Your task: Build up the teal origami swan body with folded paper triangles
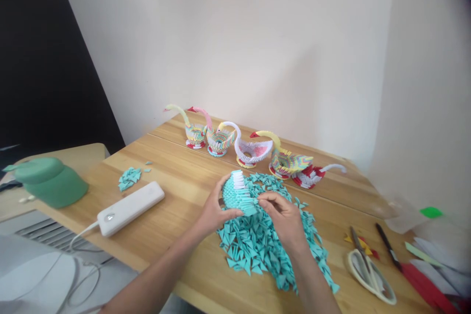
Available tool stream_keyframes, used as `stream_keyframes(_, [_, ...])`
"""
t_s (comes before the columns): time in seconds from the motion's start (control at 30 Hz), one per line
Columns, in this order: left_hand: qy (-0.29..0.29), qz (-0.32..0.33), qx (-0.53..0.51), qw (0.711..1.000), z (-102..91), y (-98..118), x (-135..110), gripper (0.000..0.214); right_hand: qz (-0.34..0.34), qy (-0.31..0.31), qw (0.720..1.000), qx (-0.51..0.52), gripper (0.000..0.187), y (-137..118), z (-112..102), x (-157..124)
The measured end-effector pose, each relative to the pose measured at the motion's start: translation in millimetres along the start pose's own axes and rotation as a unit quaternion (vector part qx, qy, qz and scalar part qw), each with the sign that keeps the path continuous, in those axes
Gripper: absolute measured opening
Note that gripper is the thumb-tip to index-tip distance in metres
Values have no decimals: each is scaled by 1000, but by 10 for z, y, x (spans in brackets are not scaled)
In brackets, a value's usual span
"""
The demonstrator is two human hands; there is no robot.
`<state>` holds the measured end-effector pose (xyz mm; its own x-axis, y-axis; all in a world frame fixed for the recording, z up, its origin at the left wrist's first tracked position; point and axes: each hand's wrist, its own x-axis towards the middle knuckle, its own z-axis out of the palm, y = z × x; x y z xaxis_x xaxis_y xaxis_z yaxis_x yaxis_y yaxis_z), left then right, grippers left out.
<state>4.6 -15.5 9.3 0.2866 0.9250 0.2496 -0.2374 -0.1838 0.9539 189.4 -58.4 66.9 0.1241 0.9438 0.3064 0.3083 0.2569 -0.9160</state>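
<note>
Wooden counter [176,176] against a pale wall: left hand [211,213] cups the half-built teal origami model [239,195], fingers curled tight round its left side, just above a pile of teal paper triangles [257,250]. Right hand [285,221] pinches the model's right edge, fingers closed on it. Finished paper swans [253,151] line up behind; power bank [130,207] sits left, scissors [371,270] right.

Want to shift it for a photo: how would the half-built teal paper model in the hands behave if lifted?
Probably very light: the teal paper model is only folded paper units like the loose pile. Likely fragile, since units seem merely slotted together; the left hand cups it from the side. Its thin white-tipped rim could crush if squeezed.
</note>
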Motion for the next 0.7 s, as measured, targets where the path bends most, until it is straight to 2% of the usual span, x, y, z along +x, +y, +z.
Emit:
stream_keyframes(0.27, [0, 2, -51, 999, -21, -54, 20, 103, 12, 5, 1000, 3, 14, -25, 21, 0])
stream_keyframes(0.5, [4, 1, -50, 999, -22, -54, 22, 104, 33, -3, 999, 10, 16, -82, 63, 4])
stream_keyframes(0.7, [4, 12, -59, 998, -21, -38, 16, 100, 31, -10, 999, 2, 17, -31, 78, 18])
